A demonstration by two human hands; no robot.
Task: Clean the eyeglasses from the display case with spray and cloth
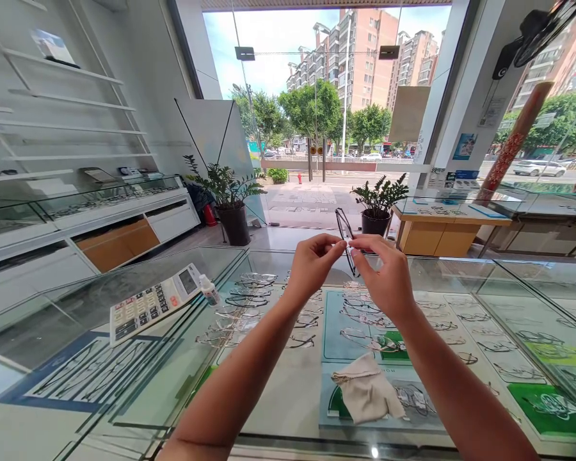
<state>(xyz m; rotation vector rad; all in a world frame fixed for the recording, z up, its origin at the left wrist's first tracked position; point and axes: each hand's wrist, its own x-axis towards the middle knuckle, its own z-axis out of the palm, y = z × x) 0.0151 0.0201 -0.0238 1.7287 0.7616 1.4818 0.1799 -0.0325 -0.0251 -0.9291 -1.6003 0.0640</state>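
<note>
I hold a pair of thin black-framed glasses (344,227) up above a glass display counter (125,307). My left hand (314,261) pinches the frame from the left. From the other side my right hand (386,276) pinches it too, fingertips meeting near the frame's middle. The lenses stand nearly edge-on to me. Below my hands, on the countertop, lies a crumpled grey cleaning cloth (367,387). Inside the counter, rows of glasses (249,288) rest on trays.
A white calculator (154,302) and a small dropper bottle (210,289) sit on the counter at left. Two potted plants (228,192) stand on the floor beyond, before a large window. White shelves and another display case (100,198) line the left wall.
</note>
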